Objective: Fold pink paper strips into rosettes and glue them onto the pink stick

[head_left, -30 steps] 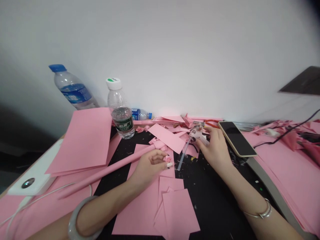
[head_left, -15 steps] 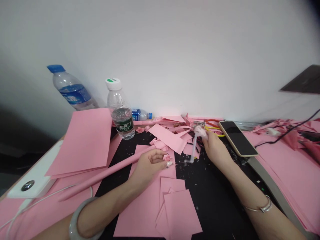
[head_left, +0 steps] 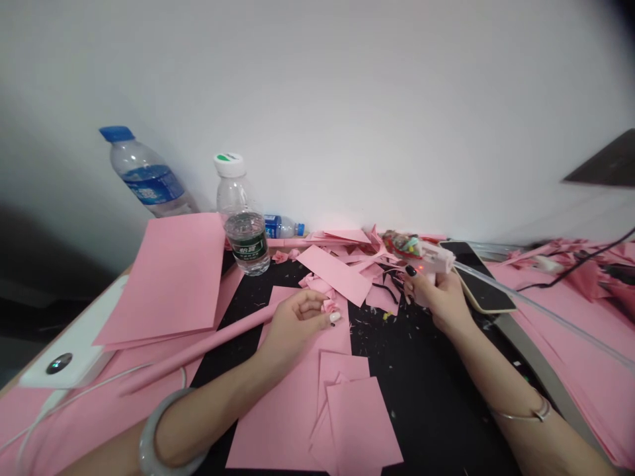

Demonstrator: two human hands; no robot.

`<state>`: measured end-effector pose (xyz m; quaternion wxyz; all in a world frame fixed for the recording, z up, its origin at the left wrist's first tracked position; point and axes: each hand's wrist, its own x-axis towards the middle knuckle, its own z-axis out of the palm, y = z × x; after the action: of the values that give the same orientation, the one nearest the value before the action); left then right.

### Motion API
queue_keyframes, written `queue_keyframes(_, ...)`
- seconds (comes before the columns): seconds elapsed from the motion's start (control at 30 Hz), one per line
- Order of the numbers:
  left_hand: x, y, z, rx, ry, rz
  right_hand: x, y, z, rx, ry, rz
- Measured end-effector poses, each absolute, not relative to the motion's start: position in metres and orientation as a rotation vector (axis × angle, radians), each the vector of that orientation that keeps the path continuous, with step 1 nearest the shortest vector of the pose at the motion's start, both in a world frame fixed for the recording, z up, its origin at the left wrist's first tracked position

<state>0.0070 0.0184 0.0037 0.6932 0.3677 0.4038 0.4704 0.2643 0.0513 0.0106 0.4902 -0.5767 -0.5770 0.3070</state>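
Note:
My left hand (head_left: 301, 325) pinches a small pink paper flower (head_left: 329, 306) between thumb and fingers, above a large pink sheet (head_left: 278, 410). To the right, my right hand (head_left: 441, 296) is wrapped around the grip of a pale pink hot glue gun (head_left: 430, 259). A small red light glows on the gun's side, and its nozzle end points left. A long clear glue stick (head_left: 536, 301) sticks out of its back toward the right. Below my left hand lie several small pink paper squares (head_left: 364, 423). A rolled pink paper tube (head_left: 213, 344) slants past my left wrist.
A bottle with a white cap (head_left: 247, 228) and a blue-capped bottle (head_left: 149, 178) stand at the back left. A phone (head_left: 479, 271) lies right of the glue gun. A white power bank (head_left: 69, 363) sits at the left edge. Paper scraps (head_left: 337, 274) line the wall.
My right hand has lifted and turned the glue gun, so its glue stick now points right instead of down toward me. My left hand still holds the flower, hardly moved.

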Motion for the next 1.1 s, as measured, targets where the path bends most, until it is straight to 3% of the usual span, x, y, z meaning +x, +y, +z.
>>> queue_keyframes(0.13,0.007,0.019,0.003,0.822,0.898,1.051,0.26,0.046,0.012,-1.245,-1.324,1.122)
queue_keyframes(0.33,0.007,0.019,0.003,0.837,0.931,1.04,0.258,0.033,0.016,-1.272,-1.641,1.491)
queue_keyframes(1.1,0.009,0.012,0.005,1.09,1.058,1.031,0.246,0.027,0.031,-1.248,-1.927,1.414)
